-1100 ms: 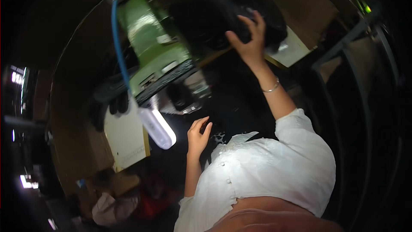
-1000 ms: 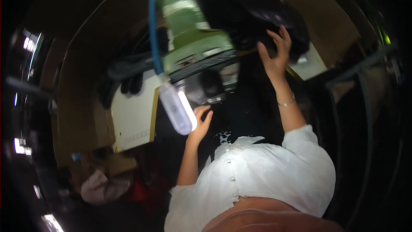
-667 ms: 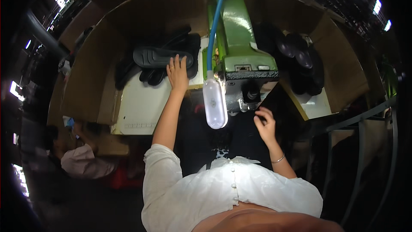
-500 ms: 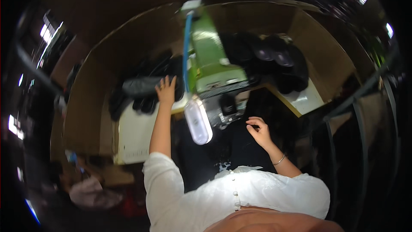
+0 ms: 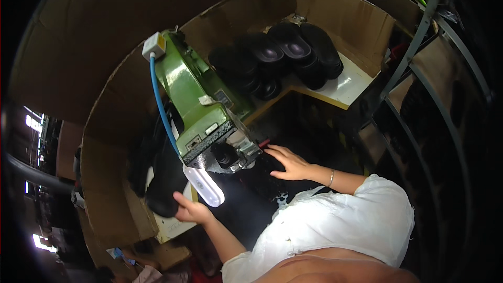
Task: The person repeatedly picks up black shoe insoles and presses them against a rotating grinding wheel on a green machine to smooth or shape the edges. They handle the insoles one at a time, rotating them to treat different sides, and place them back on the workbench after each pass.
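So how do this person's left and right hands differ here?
The left hand grips the edge of a black insole; the right hand holds nothing visible.
The left hand is nearer the white lamp than the right hand.
The right hand has a bracelet at its wrist; the left hand shows none.
Both hands are ungloved.

I stand in a dim room. An oval lamp (image 5: 204,186) glows white along one edge, and the white shirt (image 5: 335,220) facing it is the brightest broad area. Highlights streak the green industrial machine (image 5: 196,94); glare whitens the tabletop (image 5: 352,85) toward its right edge. By the tabletop's left edge, a black insole (image 5: 162,196) melts into shadow, its outline hard to trace. Small, harsh patches of light (image 5: 34,123) burn out at far left. Fisheye distortion curves the cardboard walls (image 5: 343,13); the corners fall to black.
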Tool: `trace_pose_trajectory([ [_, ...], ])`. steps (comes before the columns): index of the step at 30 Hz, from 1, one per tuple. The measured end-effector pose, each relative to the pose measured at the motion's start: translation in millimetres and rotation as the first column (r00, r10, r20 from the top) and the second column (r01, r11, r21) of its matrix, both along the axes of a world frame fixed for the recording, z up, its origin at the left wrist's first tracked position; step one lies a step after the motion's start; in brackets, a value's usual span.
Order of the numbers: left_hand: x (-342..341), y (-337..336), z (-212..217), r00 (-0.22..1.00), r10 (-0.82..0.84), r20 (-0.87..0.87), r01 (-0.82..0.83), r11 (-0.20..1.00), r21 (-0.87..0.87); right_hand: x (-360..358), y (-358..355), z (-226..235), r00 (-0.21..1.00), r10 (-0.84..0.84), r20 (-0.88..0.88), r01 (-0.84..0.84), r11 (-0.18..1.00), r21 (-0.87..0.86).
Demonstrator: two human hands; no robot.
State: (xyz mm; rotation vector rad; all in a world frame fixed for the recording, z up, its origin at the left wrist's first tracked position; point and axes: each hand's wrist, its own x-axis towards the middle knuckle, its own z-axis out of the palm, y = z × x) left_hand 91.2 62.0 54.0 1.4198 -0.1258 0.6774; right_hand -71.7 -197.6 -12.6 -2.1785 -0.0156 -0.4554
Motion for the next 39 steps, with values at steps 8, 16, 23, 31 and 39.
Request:
trace_pose_trajectory([
  [8, -98.7, -11.2, -20.3, 0.748, -0.625, -0.221, 0.417, 0.703, -0.576, 18.0, 0.5, 15.7, 0.993, 0.095, 0.070, -0.075, 0.966, -0.246],
  [16, -105.6, -44.1, -22.1, 0.576, -0.701, -0.420, 0.759, 0.650, -0.042, -35.6, -55.9, -21.1, 0.613, 0.511, -0.603, -0.106, 0.809, 0.579],
  [23, -94.8, -109.0, -11.2, 0.505, -0.622, -0.598, 0.779, 0.627, 0.006, -77.2, -19.3, -74.5, 0.686, 0.474, -0.552, -0.016, 0.768, 0.641],
  [31, -101.9, -75.5, -39.9, 0.310, -0.766, -0.563, 0.617, 0.613, -0.494, -93.9, -134.3, -46.5, 0.919, 0.361, -0.157, 0.042, 0.307, 0.951],
  [39, -102.6, -41.6, -8.3, 0.504, -0.758, -0.414, 0.567, 0.652, -0.503, -29.7, -112.9, 26.3, 0.998, 0.059, 0.000, -0.008, 0.139, 0.990],
])
